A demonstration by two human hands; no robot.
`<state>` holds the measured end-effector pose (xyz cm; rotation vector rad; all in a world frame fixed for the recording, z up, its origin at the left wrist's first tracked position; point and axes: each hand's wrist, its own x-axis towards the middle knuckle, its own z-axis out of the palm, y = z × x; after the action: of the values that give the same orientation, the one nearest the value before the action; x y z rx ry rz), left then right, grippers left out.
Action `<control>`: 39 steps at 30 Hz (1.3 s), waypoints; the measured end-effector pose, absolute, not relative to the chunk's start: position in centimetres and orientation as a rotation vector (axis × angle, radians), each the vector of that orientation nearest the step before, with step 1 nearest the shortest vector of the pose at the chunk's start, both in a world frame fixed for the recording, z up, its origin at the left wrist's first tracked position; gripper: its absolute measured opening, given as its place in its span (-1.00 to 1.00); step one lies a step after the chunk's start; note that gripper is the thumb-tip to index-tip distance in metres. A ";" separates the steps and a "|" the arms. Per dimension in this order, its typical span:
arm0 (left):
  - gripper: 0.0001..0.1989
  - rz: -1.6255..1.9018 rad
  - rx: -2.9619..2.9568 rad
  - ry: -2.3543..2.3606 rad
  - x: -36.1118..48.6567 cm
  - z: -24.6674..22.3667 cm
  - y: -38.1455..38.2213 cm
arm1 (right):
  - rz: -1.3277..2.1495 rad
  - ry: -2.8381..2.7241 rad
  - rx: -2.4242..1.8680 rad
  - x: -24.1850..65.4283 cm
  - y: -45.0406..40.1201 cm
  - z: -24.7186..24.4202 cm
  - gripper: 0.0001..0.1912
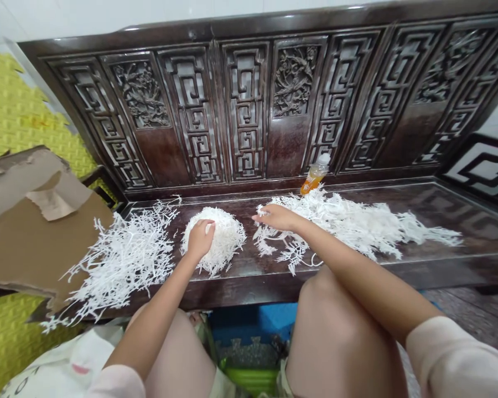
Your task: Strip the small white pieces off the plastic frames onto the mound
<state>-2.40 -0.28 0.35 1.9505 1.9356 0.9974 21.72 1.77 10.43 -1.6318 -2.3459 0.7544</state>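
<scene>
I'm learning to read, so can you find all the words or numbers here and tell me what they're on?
Nothing can be read: the label on the plastic bottle is too small and blurred, and the dark print on the white bag is too blurred and cut off.

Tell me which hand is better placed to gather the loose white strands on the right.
Probably the right hand: it rests on those strands, while the left hand sits on the domed white mound.
</scene>
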 end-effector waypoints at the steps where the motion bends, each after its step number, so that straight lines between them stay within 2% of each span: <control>1: -0.67 1.044 1.922 1.804 -1.7 1.0 -0.8 | 0.936 -2.284 -1.544 21.5 1.4 10.6 -0.48; 4: -0.68 1.197 1.776 1.519 0.9 2.8 -2.6 | 1.433 -2.043 -1.308 20.7 0.4 11.2 -0.35; 7: -0.65 1.249 1.697 1.312 3.1 4.2 -4.5 | 1.716 -1.860 -1.156 19.9 -0.6 11.7 -0.29; 16: -0.55 1.231 1.254 1.069 2.8 4.7 -5.4 | 2.038 -1.716 -0.944 18.8 -3.2 12.5 -0.39; 21: -0.56 1.189 1.113 1.067 2.5 4.5 -5.0 | 1.871 -1.683 -1.028 19.0 -2.6 11.3 -0.63; 27: -0.63 1.268 1.121 1.086 2.8 3.7 -4.9 | 1.412 -1.850 -1.272 19.9 -0.9 9.3 -0.50; 33: -0.70 1.272 1.309 1.143 2.8 3.8 -4.9 | 1.465 -2.236 -1.062 20.0 -0.9 8.8 -0.57; 39: -0.68 1.225 1.296 1.144 2.7 3.9 -5.1 | 1.037 -2.348 -1.145 18.8 -1.0 8.5 -0.67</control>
<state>2.75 -5.11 3.86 1.2957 1.1435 1.2253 18.77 -1.01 8.49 -1.1453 -2.3480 1.0375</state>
